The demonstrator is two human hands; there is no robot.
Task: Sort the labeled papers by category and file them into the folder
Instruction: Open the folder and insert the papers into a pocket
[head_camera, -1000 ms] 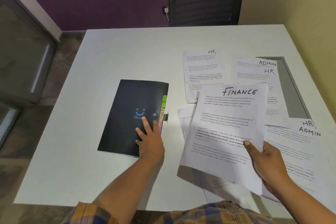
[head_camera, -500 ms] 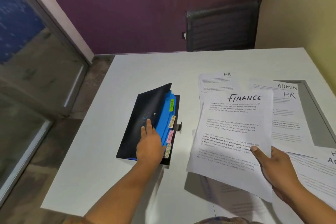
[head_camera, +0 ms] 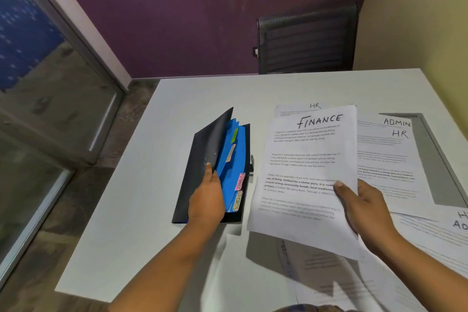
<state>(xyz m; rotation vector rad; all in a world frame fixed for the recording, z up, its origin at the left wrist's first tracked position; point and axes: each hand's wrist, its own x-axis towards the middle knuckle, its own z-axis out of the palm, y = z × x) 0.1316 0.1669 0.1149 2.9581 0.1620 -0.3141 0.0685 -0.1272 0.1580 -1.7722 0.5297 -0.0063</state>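
- Right grip [head_camera: 364, 208]: thumb and fingers pinch the FINANCE sheet [head_camera: 309, 154] at its right edge, clear of the worktop [head_camera: 141, 210]. Sheet judged light, limp and easily creased; best taken by an edge.
- Left grip [head_camera: 206, 200]: clasps the raised cover of the folder [head_camera: 200, 159], which lies on the worktop. Cover judged stiff.
- Beyond: HR and ADMIN papers [head_camera: 390, 159] lie flat.

handwritten labels on papers and folder
"finance" heads the front sheet [head_camera: 304, 159]; "hr" the sheet behind [head_camera: 291, 109]; "admin" the rear right sheet [head_camera: 371, 121], "hr" the sheet over it [head_camera: 385, 159]; the folder [head_camera: 202, 149] has a pink tab [head_camera: 239, 181] reading "finance".
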